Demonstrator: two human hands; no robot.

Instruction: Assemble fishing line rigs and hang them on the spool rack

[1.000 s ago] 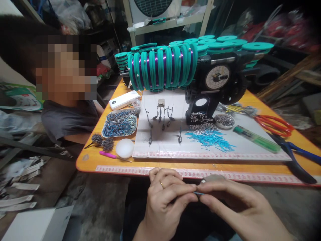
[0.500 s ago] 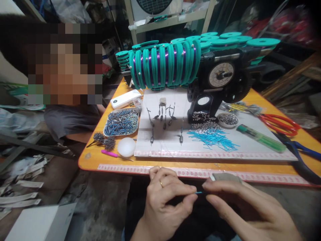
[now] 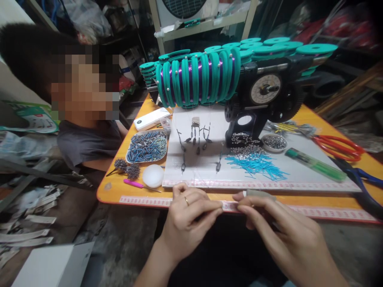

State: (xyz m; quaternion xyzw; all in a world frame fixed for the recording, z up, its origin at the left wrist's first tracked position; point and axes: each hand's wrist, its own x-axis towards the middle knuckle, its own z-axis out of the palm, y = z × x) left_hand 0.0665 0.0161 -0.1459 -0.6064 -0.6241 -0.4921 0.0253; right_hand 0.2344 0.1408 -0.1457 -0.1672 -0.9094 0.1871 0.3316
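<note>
My left hand (image 3: 190,217), with a ring on one finger, pinches thumb and forefinger together over the table's front edge. What its tips hold is too small to make out. Facing it a short gap away, my right hand (image 3: 278,227) also has thumb and forefinger closed; anything in them is hidden. A grey wrap (image 3: 260,194) covers one of its fingers. Beyond the hands, thin blue tubes (image 3: 260,167) lie loose on a white board (image 3: 197,175). Dark weights (image 3: 183,165) on lines lie on the board, below a row of green spools (image 3: 197,77) with purple thread.
A tray of small metallic blue pieces (image 3: 146,147), a white round lid-like object (image 3: 153,175) and a pink-handled tool (image 3: 133,183) are at left. Red-handled scissors (image 3: 341,146), a green tube (image 3: 315,164) and blue-handled pliers (image 3: 363,175) lie at right. Another person (image 3: 86,139) sits at left.
Both hands have moved up and slightly left, over the measuring tape at the table's edge. The bit of thin blue tube seen between the fingertips before no longer shows.
</note>
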